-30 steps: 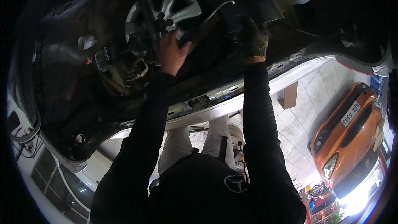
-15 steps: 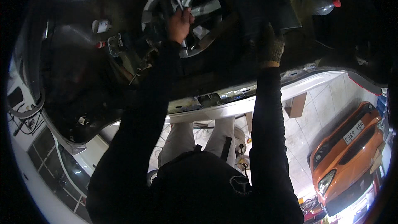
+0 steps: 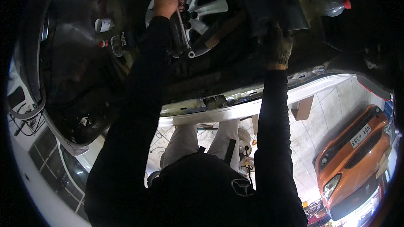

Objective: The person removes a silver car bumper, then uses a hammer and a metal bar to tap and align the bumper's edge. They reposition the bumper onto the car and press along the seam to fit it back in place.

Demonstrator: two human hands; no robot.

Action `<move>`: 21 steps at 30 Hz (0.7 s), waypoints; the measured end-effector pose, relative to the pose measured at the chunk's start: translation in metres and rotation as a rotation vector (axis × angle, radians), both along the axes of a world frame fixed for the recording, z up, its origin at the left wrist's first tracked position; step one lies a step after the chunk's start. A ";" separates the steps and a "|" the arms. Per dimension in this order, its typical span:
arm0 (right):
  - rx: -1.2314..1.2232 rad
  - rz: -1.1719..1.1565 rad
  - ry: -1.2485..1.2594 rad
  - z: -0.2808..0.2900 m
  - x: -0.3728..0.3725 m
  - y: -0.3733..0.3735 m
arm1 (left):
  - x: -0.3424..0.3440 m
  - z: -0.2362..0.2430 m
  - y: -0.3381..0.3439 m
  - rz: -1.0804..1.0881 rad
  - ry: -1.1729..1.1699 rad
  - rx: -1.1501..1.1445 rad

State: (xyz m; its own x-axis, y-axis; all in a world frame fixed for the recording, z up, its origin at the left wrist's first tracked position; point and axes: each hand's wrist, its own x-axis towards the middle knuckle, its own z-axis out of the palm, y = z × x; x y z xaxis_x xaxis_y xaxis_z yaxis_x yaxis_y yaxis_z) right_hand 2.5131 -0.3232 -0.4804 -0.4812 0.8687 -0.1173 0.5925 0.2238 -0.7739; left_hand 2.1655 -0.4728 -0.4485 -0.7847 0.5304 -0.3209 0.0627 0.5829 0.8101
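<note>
My bare left hand (image 3: 166,2) is closed around the shaft of a long, thin metal wrench (image 3: 182,25). One end of it shows a round ring, low beside the wheel rim. A silver spoked wheel (image 3: 206,6) lies in the dark well of the car's boot, just right of that hand. My right hand (image 3: 279,48), in a knitted work glove, is at the lower edge of a dark flat panel (image 3: 280,14). Its fingers are lost in shadow, so its grip cannot be made out.
Left of the wheel lie a white cup (image 3: 103,25) and a clear container with a red cap (image 3: 119,44). A clear plastic bottle with a red cap (image 3: 330,4) lies at far right. The boot's pale sill (image 3: 235,112) crosses in front of me. An orange car (image 3: 353,159) stands behind, right.
My left hand has moved up and left with the wrench, whose ring end now shows plainly beside the rim. My right hand has barely moved.
</note>
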 end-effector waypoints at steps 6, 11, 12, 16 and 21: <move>0.284 -0.045 0.022 -0.006 0.022 0.007 | -0.060 -0.089 0.071 -0.103 0.107 -0.045; -0.286 -0.212 0.462 -0.021 0.007 -0.001 | -0.113 -0.167 0.085 -0.462 0.920 -0.589; -0.260 -0.139 0.437 -0.019 -0.002 -0.007 | -0.139 -0.168 0.064 -0.341 0.665 -0.638; -0.026 -0.101 0.152 0.020 0.005 -0.009 | -0.060 -0.178 0.093 -0.163 0.637 -0.578; -0.634 -0.451 0.649 0.040 -0.008 -0.009 | 0.006 -0.148 0.089 -0.277 0.852 -0.201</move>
State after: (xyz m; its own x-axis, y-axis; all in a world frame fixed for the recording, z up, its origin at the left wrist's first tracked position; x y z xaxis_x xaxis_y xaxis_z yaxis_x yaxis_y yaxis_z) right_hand 2.5048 -0.3327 -0.4406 -0.2582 0.8533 -0.4529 -0.0570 -0.4815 -0.8746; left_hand 2.1716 -0.3836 -0.5968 -0.6513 0.7317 0.2012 0.7508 0.5827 0.3112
